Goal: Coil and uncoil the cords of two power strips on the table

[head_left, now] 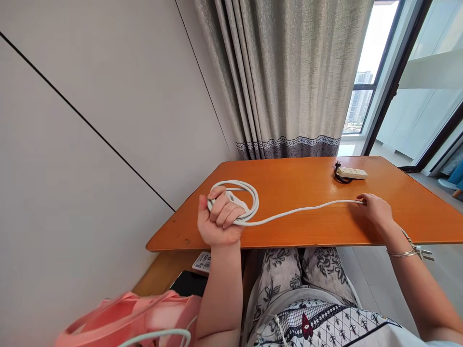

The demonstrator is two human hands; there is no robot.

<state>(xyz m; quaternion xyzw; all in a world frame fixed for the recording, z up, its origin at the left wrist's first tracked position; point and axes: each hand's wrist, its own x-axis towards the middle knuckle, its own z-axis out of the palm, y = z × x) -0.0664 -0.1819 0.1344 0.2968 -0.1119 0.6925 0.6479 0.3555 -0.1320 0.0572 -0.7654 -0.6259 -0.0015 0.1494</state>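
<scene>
My left hand (221, 222) is closed in a fist, raised over the left part of the table. Wrapped in it are several loops of a white power cord (255, 202), along with a white block-like piece (237, 198) partly hidden by the fingers and coils. From there the cord runs in a slack line to the right. My right hand (378, 210) pinches it between thumb and fingers, low over the table's right side. Beyond the right wrist, a white plug (424, 253) with metal prongs sticks out past the table's front edge.
On the orange-brown table (289, 180) a white power strip (351, 173) with a black cord lies at the back right. Lower left are a pink bag (166, 315), a dark phone-like slab (190, 283) and a white printed box (202, 261). A curtain (289, 72) hangs behind.
</scene>
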